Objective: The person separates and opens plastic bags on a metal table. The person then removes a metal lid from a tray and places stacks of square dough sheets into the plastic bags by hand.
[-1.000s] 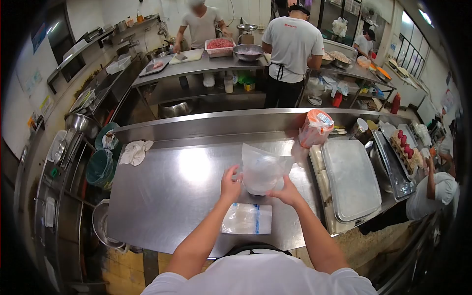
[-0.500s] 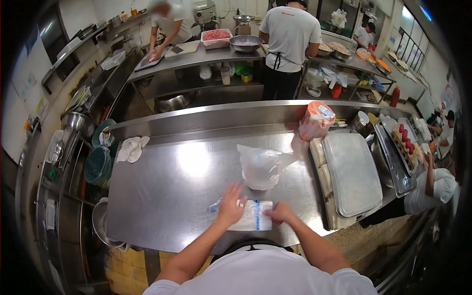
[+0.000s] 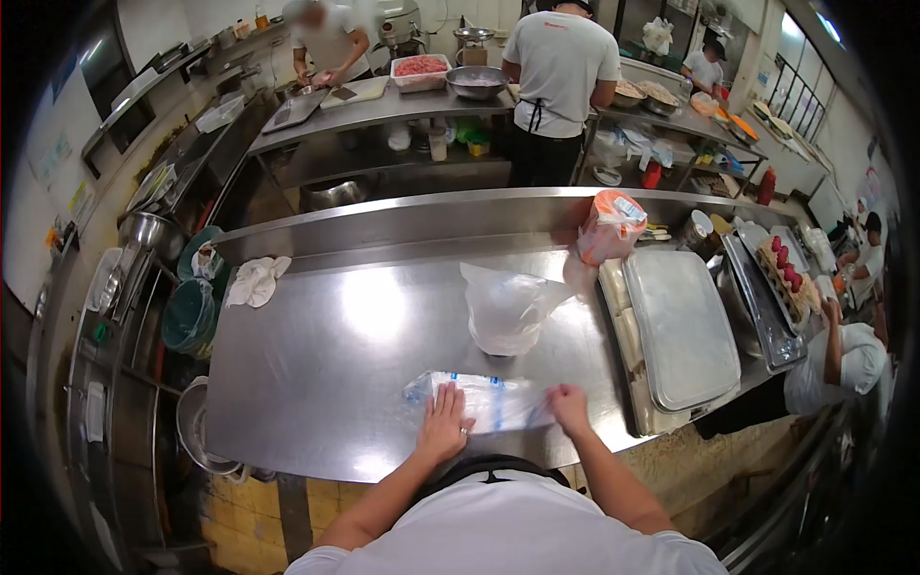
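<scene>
A flat pack of clear plastic bags with blue print [image 3: 494,402] lies on the steel table near its front edge. My left hand [image 3: 443,424] rests flat on the left part of it, fingers stretched out. At the right end, my right hand [image 3: 570,407] is closed on the edge of a clear bag, which stretches out blurred from the pack. Just beyond the pack stands a filled whitish plastic bag [image 3: 508,311]; its contents are hard to make out.
To the right sit a lidded tray [image 3: 680,326] and an orange-and-clear wrapped package [image 3: 611,227]. A white cloth [image 3: 257,281] lies at the table's left. A raised steel ledge [image 3: 402,218] runs along the back. Co-workers stand at the rear counter [image 3: 402,112] and at right.
My right hand has moved right, drawing the bag's edge outward. My left hand has come slightly nearer to me and now lies flat on the pack.
</scene>
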Available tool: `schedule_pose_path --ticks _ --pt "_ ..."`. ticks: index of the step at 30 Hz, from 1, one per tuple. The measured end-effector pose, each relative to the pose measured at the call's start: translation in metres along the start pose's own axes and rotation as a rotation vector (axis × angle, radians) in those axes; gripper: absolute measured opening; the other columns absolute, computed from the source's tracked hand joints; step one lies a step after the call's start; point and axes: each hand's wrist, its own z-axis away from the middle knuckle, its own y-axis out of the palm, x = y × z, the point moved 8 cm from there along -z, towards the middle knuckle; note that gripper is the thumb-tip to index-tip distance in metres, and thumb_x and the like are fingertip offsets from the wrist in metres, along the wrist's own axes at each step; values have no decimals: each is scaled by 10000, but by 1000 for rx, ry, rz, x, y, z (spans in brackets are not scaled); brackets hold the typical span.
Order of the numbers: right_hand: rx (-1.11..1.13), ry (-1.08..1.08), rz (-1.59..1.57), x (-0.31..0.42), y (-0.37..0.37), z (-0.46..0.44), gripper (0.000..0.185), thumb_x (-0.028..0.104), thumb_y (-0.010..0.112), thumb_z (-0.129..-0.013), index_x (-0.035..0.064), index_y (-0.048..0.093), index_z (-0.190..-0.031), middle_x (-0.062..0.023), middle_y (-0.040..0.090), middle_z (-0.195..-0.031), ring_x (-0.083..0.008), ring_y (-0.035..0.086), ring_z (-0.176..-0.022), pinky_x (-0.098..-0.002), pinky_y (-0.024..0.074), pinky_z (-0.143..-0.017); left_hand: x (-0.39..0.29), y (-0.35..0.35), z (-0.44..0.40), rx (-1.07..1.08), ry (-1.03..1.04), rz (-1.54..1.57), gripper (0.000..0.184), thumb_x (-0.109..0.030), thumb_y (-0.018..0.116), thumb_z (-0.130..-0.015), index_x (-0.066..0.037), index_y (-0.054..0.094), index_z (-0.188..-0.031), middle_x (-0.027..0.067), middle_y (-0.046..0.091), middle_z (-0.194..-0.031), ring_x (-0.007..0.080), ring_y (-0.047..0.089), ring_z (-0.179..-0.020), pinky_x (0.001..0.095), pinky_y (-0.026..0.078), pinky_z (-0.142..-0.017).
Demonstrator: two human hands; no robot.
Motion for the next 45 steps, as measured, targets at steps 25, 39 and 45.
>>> schedule_pose_path --ticks 25,39,45 --pt "504 4 -153 175 39 129 269 237 632 -1005 -9 741 -1004 44 607 -727 -82 526 -624 -269 442 -569 -73 -117 -51 -50 -125 1186 144 -142 677 -956 -8 711 -919 -4 696 -856 81 599 -808 251 490 -760" --pt "780 179 -743 193 18 102 212 242 645 -982 44 664 -911 1 616 -749 -115 590 -670 -269 507 -642 -56 -128 -68 400 -4 2056 95 -159 671 -945 -68 645 -945 16 657 -860 132 616 -821 308 499 -786" --pt "458 -77 -647 265 -16 62 198 204 668 -953 62 618 -825 -1 599 -737 -92 541 -602 -255 455 -566 -40 -152 -105 371 -92 1448 91 -121 663 -949 -35 639 -928 8 646 -828 106 585 -734 267 482 -701"
